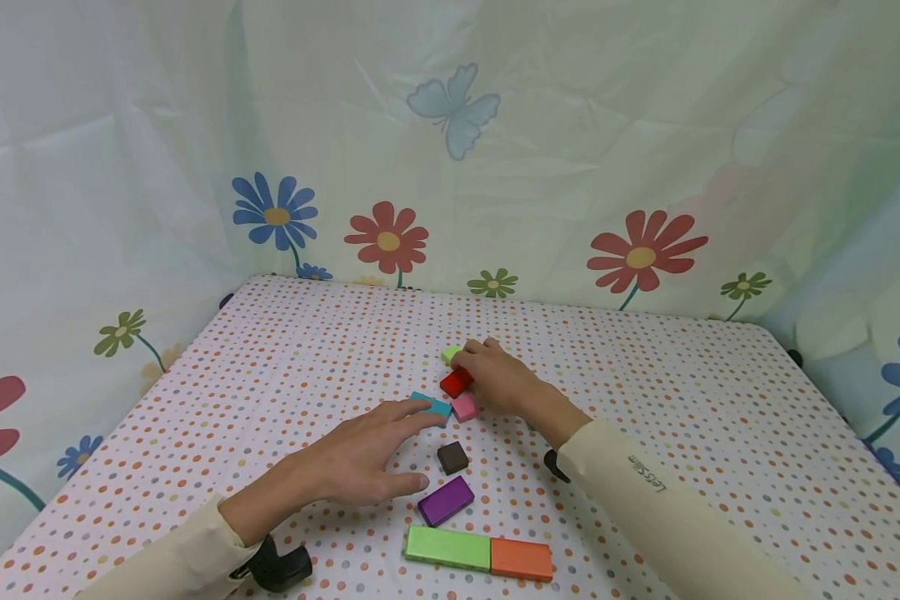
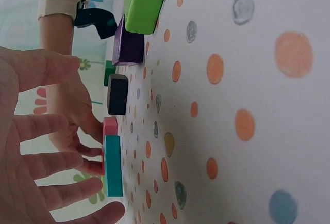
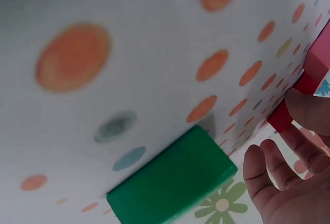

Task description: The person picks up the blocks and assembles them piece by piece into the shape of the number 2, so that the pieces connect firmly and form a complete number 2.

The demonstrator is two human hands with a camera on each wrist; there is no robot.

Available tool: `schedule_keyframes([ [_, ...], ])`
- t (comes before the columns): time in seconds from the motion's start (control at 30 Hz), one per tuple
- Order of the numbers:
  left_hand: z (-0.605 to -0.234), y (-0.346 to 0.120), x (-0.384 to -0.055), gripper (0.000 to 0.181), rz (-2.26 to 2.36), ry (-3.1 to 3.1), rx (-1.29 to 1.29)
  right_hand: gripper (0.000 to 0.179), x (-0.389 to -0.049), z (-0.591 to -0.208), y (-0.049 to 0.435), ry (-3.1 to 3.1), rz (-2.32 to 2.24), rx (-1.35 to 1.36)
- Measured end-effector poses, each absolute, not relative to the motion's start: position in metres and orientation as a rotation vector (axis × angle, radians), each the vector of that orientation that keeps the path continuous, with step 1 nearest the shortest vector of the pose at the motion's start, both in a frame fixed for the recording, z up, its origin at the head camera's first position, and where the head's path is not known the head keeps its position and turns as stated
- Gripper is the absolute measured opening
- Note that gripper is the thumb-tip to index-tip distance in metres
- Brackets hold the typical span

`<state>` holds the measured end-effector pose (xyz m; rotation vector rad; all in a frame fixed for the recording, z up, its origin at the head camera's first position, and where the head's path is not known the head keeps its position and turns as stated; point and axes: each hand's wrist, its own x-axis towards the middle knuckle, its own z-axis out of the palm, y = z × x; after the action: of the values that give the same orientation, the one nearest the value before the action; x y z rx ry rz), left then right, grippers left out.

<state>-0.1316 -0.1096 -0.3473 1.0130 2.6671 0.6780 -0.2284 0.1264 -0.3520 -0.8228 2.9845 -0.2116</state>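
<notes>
My right hand (image 1: pixel 498 379) is at the far end of a loose line of blocks, its thumb and a finger pinching the red block (image 1: pixel 456 382). Partly behind its fingers lies a small lime block (image 1: pixel 449 355). A pink block (image 1: pixel 465 407) sits just on the near side of the red one. My left hand (image 1: pixel 367 454) hovers palm down with spread fingers, their tips by the light blue block (image 1: pixel 441 408), holding nothing. To the right of its thumb are a dark brown block (image 1: pixel 453 458) and a purple block (image 1: pixel 446 502).
Near the front, a long lime block (image 1: pixel 447 547) lies end to end with an orange block (image 1: pixel 521 559). A green block (image 3: pixel 172 177) is under my right wrist, mostly hidden in the head view. A floral curtain (image 1: pixel 540 167) stands behind the dotted tablecloth (image 1: pixel 330 350).
</notes>
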Motion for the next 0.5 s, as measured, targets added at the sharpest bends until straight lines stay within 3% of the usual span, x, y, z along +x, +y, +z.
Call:
schedule_keyframes([
  [0.5,-0.3494,-0.1093,-0.1306,0.068,0.642,2.67,1.002,0.035,-0.2309,-0.356,0.1342,2.954,-0.365,-0.749],
])
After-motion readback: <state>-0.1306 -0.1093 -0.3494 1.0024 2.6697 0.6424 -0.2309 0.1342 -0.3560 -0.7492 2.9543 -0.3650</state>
